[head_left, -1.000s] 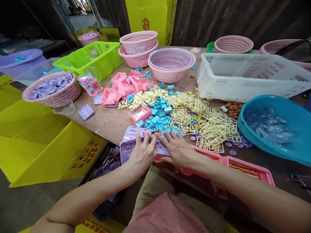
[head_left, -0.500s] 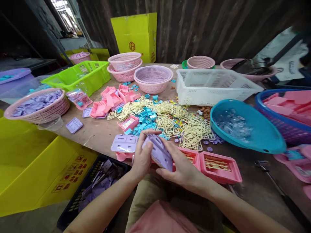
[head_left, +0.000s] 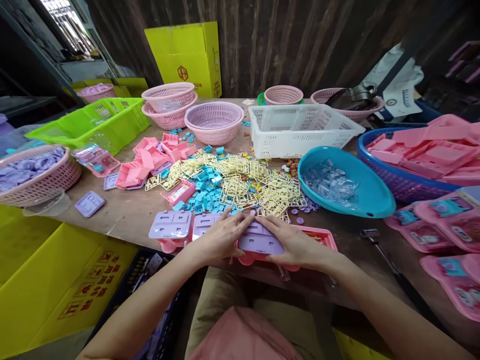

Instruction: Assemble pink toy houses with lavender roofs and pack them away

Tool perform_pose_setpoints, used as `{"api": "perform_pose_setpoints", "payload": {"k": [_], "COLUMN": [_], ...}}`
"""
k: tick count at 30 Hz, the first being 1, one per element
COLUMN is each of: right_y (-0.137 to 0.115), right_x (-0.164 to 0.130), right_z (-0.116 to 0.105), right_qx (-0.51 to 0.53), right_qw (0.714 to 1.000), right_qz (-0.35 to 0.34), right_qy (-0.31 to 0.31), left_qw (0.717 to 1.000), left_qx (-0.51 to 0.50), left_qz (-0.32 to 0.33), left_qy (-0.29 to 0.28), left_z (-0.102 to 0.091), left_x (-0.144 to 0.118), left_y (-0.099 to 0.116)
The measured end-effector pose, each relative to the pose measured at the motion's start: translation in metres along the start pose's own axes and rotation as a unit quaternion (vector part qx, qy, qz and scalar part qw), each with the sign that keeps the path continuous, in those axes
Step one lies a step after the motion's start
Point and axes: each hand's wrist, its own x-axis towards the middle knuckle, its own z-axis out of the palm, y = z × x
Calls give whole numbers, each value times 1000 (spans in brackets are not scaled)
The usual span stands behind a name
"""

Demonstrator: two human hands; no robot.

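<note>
A purple lid (head_left: pixel 260 242) lies flat on top of a pink tray (head_left: pixel 318 236) at the near edge of the tabletop (head_left: pixel 131 212), in the middle of the scene, and both hands press on it. The left hand (head_left: pixel 219 239) covers the lid's left end with its fingers spread flat, an unclenched grip that presses rather than wraps; the right hand (head_left: pixel 296 244) lies the same way over the lid's right end and near side, fingers extended onto the purple surface. The lid shows between the two hands, touching both. Just left of the left hand sits a second purple-lidded pink tray (head_left: pixel 170 227), also at the near edge. Just beyond the hands, farther in, spreads a heap of cream plastic frames (head_left: pixel 262 192) mixed with small blue pieces (head_left: pixel 208 195). Right of that heap stands a teal bowl (head_left: pixel 347 182) holding clear plastic bits, and farther right a blue basket (head_left: pixel 397 172) piled with pink parts. At the far side stand a white crate (head_left: pixel 300 127) and a pink colander (head_left: pixel 213 120); a green crate (head_left: pixel 93 125) stands at the far left.
</note>
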Motion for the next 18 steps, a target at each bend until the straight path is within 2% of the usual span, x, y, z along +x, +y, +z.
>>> {"api": "perform_pose_setpoints", "payload": {"k": [4, 7, 9, 13, 16, 18], "right_y": [0, -2, -4, -1, 11, 19], "right_x": [1, 3, 4, 3, 2, 3], "right_z": [8, 17, 22, 30, 36, 35], "right_qx": [-91, -161, -184, -220, -247, -254], "right_qw": [996, 986, 982, 972, 955, 942], "right_qz": [-16, -6, 2, 5, -57, -110], "right_qy": [8, 33, 43, 81, 154, 192], "left_qw": [999, 997, 995, 995, 997, 996], "left_qx": [37, 67, 80, 74, 53, 42], "left_qz": [-5, -43, -65, -68, -41, -7], "left_qy": [-8, -4, 9, 25, 47, 81], "left_z": [4, 14, 20, 29, 30, 24], "left_x": [5, 12, 15, 14, 12, 8], "left_y": [7, 14, 16, 19, 20, 10]}}
